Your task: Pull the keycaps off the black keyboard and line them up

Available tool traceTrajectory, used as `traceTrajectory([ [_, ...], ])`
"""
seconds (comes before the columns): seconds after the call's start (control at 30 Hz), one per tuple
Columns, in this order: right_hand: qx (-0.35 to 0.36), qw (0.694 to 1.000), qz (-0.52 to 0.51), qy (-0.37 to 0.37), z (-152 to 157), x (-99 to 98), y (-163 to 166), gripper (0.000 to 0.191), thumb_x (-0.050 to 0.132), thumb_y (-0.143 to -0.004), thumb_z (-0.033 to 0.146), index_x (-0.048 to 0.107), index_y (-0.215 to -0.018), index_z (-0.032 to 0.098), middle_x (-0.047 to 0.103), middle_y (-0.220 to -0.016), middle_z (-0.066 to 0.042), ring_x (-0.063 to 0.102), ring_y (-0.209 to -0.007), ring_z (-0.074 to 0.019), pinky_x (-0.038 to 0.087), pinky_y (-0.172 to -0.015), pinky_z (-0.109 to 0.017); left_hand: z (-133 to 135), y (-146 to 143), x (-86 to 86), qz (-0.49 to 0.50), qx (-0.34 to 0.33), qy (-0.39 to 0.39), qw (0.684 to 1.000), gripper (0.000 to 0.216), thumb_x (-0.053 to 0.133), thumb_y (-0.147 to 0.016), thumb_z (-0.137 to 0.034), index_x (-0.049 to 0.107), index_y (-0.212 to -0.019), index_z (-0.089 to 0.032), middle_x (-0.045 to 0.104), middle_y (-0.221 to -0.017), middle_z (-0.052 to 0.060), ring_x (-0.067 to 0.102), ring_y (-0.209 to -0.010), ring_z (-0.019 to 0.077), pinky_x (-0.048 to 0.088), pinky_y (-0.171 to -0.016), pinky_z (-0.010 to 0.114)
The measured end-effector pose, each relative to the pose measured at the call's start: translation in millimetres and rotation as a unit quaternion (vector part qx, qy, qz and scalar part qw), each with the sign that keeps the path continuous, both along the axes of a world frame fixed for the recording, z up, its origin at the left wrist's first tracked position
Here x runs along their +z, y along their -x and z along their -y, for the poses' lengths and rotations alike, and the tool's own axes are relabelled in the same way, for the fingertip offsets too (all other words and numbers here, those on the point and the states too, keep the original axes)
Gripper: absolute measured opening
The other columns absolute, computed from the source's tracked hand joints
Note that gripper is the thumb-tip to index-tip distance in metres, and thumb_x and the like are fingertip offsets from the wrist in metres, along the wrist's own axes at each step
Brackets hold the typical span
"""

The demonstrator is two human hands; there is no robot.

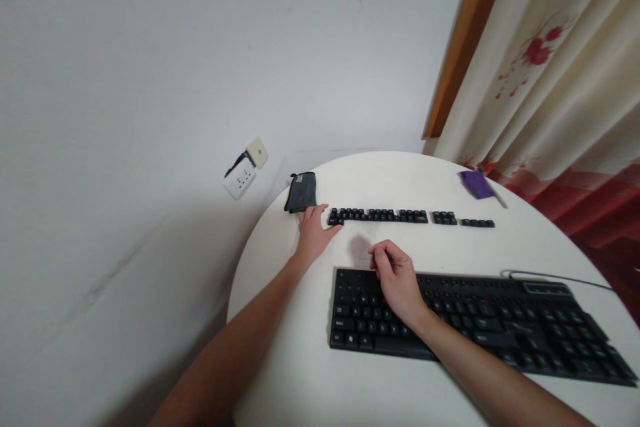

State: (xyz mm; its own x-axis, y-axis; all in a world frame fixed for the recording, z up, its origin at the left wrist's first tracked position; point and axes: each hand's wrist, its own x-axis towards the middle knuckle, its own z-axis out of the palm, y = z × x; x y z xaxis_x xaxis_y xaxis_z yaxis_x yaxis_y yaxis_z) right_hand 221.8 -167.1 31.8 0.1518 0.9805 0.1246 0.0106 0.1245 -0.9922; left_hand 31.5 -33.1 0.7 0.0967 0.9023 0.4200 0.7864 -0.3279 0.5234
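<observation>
A black keyboard lies along the near side of a round white table. Beyond it, loose black keycaps are laid out in a row, with two shorter groups to their right. My left hand rests flat on the table at the left end of that row, fingers spread and the thumb touching the first caps. My right hand hovers over the keyboard's top-left corner with its fingers curled in a pinch; what they hold, if anything, is hidden.
A folded grey cloth lies at the table's far left edge, just beyond my left hand. A purple tool sits at the far right. The keyboard's cable runs off right. A wall socket is on the wall; a curtain hangs right.
</observation>
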Motion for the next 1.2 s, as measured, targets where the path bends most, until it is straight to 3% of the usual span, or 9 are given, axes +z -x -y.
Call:
traceTrajectory([
  [0.17, 0.002, 1.0, 0.003, 0.002, 0.4, 0.4, -0.3, 0.027, 0.048, -0.096, 0.039, 0.056, -0.078, 0.02, 0.052, -0.064, 0.002, 0.044, -0.058, -0.0136, 0.035, -0.054, -0.025, -3.5, 13.5, 0.9, 0.055, -0.017, 0.055, 0.997, 0.064, 0.08, -0.069, -0.028, 0.053, -0.126, -0.021, 0.06, -0.106, 0.005, 0.058, -0.095, 0.0212, 0.048, -0.086, 0.035],
  [0.33, 0.005, 1.0, 0.004, 0.007, 0.3, 0.2, 0.2, 0.027, 0.048, -0.096, 0.039, 0.056, -0.079, 0.02, 0.051, -0.064, 0.002, 0.044, -0.058, -0.0137, 0.034, -0.054, -0.025, -7.7, 22.4, 5.6, 0.084, -0.015, 0.101, 0.991, 0.062, 0.077, -0.071, -0.026, 0.052, -0.127, -0.018, 0.066, -0.091, 0.001, 0.055, -0.077, 0.0156, 0.046, -0.075, 0.029],
  [1.2, 0.005, 1.0, 0.005, 0.001, 0.4, -1.1, -0.5, 0.027, 0.048, -0.096, 0.038, 0.057, -0.079, 0.02, 0.05, -0.064, 0.002, 0.044, -0.058, -0.0134, 0.035, -0.054, -0.025, -9.3, 21.3, 6.3, 0.096, -0.011, 0.099, 0.99, 0.06, 0.077, -0.069, -0.025, 0.056, -0.124, -0.018, 0.067, -0.087, 0.0, 0.055, -0.074, 0.0147, 0.045, -0.074, 0.029],
])
